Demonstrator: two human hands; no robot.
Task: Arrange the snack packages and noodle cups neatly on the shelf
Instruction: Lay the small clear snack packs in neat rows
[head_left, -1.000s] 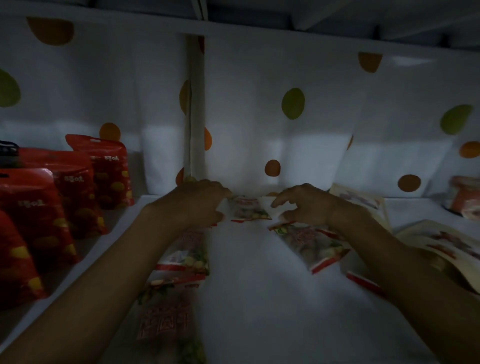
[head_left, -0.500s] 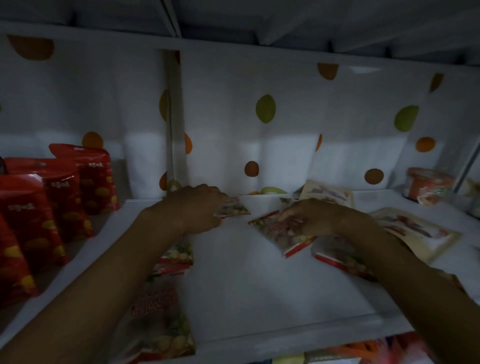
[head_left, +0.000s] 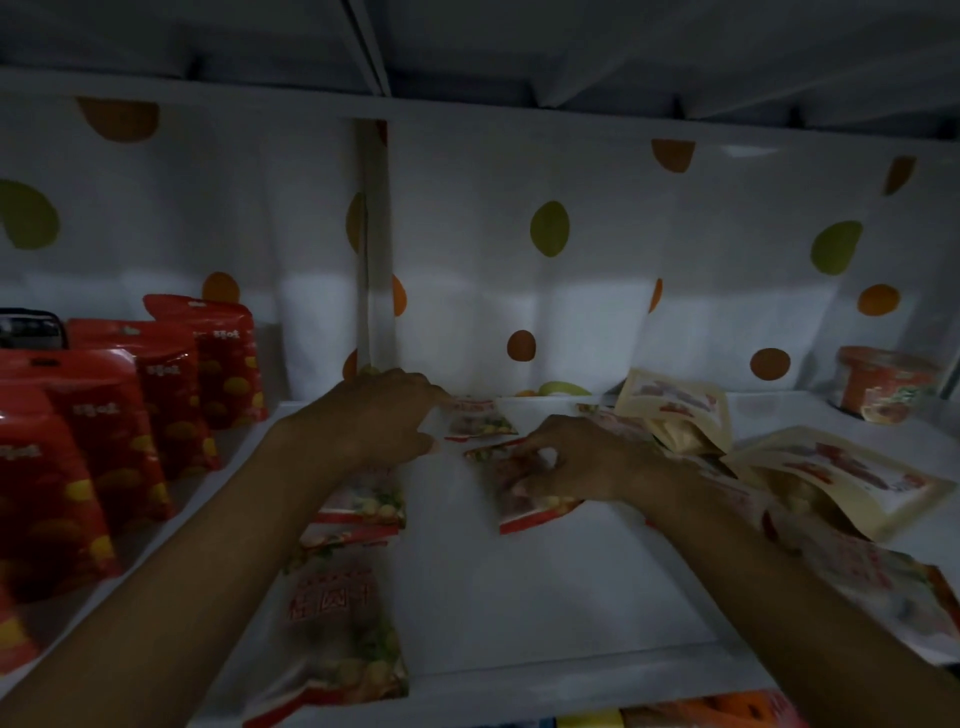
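Bare forearms (head_left: 208, 561), left hand (head_left: 374, 415), right hand (head_left: 582, 462)

Dim and underexposed throughout. The brightest patch is a pale band across the lower backdrop (head_left: 571, 322); above it the backdrop and ceiling sink into shadow. The shelf (head_left: 519, 597) is lit a flat grey. The left hand (head_left: 374, 415) and right hand (head_left: 582, 462) read as dark shapes. The packets (head_left: 337, 623) are soft, their print smeared. The red bags (head_left: 104, 441) carry a faint sheen. Straight lines bow toward the corners.

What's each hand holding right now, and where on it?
Left hand pinches the left edge of a small clear red-trimmed snack packet. Right hand pinches a larger clear red-trimmed packet near its top edge.
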